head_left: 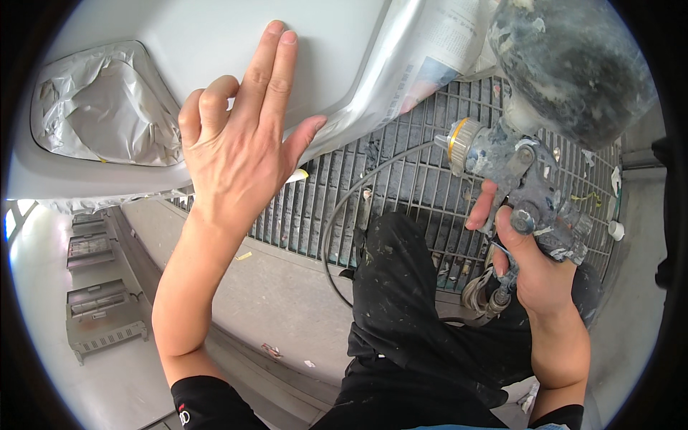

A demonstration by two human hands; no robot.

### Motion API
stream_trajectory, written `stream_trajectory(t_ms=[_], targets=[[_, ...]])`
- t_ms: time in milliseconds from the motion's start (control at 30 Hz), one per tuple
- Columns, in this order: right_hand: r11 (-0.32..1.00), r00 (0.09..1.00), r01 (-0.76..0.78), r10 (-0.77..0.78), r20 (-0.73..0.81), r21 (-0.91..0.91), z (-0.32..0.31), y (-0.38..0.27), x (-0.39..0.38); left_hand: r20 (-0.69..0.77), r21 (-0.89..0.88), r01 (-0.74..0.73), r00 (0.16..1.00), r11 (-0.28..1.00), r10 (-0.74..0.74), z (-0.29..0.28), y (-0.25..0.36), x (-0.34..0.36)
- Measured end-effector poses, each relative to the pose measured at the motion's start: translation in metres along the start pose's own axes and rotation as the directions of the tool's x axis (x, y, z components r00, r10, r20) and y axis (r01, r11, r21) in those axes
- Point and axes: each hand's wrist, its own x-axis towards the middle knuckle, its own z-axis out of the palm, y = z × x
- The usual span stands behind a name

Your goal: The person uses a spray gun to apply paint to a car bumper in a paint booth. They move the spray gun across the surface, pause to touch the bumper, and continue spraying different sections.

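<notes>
A smooth light grey painted panel (193,36) fills the upper left. Over its lower edge is my left hand (240,136), two fingers stretched out together toward the surface, the other two bent and the thumb apart; whether the fingertips touch the paint I cannot tell. My right hand (527,265) grips a paint-spattered spray gun (527,172) by its handle, the nozzle facing left, away from my body. On top of the gun sits a big dark paint cup (573,64), smeared with dried paint.
Crumpled grey masking film (107,107) covers an opening in the panel. Printed newspaper (437,50) hangs along the panel's right edge. Below lies a metal floor grating (401,172) with paint scraps. A thin hose (333,236) crosses it near my knee. Vented metal boxes (104,315) stand at left.
</notes>
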Motion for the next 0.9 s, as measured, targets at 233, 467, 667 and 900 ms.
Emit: stream_trajectory(t_ms=[233,467,667,900], targets=[[0.998,0.998,0.062,-0.062,-0.008,-0.020,-0.001,0.000,0.001,-0.195,-0.346,-0.088,0.981,0.934,0.020,-0.023,0.016,-0.030],[0.940,0.947,0.206,-0.261,-0.185,-0.273,0.000,0.011,0.015,0.323,-0.153,0.611,0.774,-0.777,0.545,-0.118,0.165,-0.021],[0.891,0.816,0.198,-0.381,-0.434,-0.410,-0.010,0.026,0.031,0.429,0.402,0.341,0.750,-0.850,0.504,-0.151,0.208,0.002],[0.823,0.747,0.264,-0.505,-0.433,-0.504,-0.013,0.032,0.033,0.596,0.303,0.182,0.730,-0.935,0.335,-0.163,0.226,0.002]])
